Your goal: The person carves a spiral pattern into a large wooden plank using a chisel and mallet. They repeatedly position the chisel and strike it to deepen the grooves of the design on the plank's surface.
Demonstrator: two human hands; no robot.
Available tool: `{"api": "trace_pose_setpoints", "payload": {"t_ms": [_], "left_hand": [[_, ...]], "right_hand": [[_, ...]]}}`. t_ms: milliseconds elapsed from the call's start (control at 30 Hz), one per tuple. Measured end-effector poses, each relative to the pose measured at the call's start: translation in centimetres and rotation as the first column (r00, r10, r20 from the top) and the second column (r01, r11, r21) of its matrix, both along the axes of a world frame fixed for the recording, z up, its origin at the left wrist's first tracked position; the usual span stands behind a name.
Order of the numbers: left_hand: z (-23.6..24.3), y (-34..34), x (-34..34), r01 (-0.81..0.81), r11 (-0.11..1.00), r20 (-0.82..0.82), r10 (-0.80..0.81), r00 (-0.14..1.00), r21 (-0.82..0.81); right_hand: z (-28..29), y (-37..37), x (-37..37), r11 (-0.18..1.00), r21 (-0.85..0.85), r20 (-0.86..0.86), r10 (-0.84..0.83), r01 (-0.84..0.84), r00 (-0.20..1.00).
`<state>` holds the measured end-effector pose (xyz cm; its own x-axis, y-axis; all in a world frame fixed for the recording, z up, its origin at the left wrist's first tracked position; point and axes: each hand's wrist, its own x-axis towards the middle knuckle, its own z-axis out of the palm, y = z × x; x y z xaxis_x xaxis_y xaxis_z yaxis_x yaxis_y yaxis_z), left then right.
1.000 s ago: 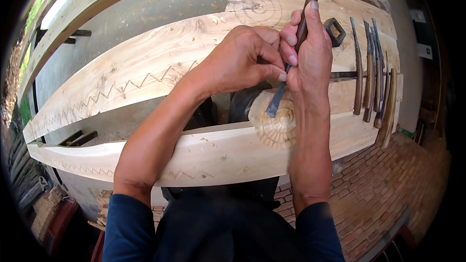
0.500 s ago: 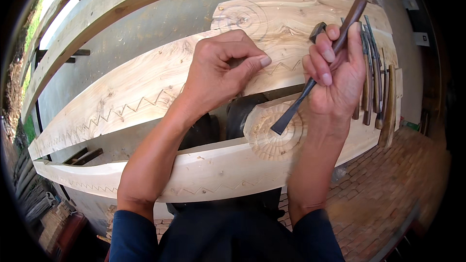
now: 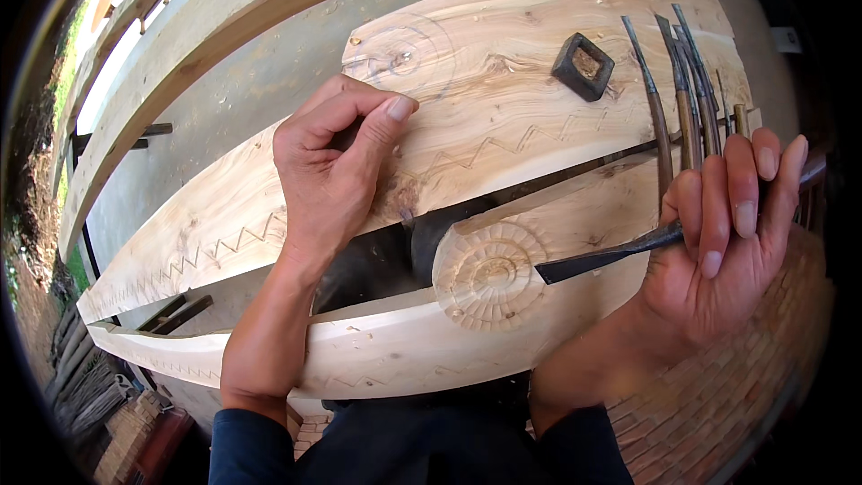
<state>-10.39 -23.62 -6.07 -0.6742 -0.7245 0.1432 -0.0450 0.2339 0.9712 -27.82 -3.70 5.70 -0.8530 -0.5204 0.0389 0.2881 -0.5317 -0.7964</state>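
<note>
My right hand [image 3: 727, 242] is wrapped round a chisel [image 3: 597, 257], palm turned up. Its dark, flared blade points left, with the tip over the right edge of a carved round rosette [image 3: 494, 271]. The rosette sits on the near pale wooden board [image 3: 386, 350]. My left hand [image 3: 328, 157] is curled closed above the far board [image 3: 512, 81], thumb pressed to the forefinger. Whatever its fingers may hold is hidden. Beneath it the far board carries a zigzag line, and a round pencilled pattern lies just beyond.
Several chisels [image 3: 684, 94] lie side by side at the right, partly behind my right hand. A dark square block with a hollow [image 3: 584, 66] rests on the far board. A gap runs between both boards. Long curved beams [image 3: 260, 4] stand at upper left; brick paving [image 3: 718, 413] is below right.
My right hand has swung right and nearer, turning the chisel from steep to nearly level. My left hand has moved left. The square block now shows fully, and the whole view has shifted.
</note>
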Motion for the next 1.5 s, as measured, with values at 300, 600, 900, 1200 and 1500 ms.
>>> {"api": "trace_pose_setpoints", "payload": {"t_ms": [300,600,900,1200,1500], "left_hand": [[0.1,0.1,0.1,-0.003,1.000,0.030,0.003,1.000,-0.006],[1.6,2.5,1.2,-0.038,0.995,-0.048,0.042,0.998,0.088],[0.9,15.4,13.8,0.427,0.729,-0.266,-0.334,0.904,0.535],[0.0,14.6,13.1,0.345,0.405,-0.314,-0.142,0.939,0.847],[-1.0,14.0,11.5,0.337,0.321,-0.315,-0.120,0.942,0.885]], "right_hand": [[0.4,3.0,3.4,0.940,0.188,-0.029,-0.283,0.283,0.959],[-0.4,8.2,6.0,0.858,0.281,-0.243,-0.370,0.430,0.897],[-2.8,-0.3,11.1,0.914,0.314,-0.933,0.248,0.257,0.260],[-7.1,-3.8,16.2,0.956,0.294,-0.955,0.294,-0.001,0.045],[-7.8,-4.3,16.6,0.958,0.277,-0.953,0.283,-0.068,0.104]]}}
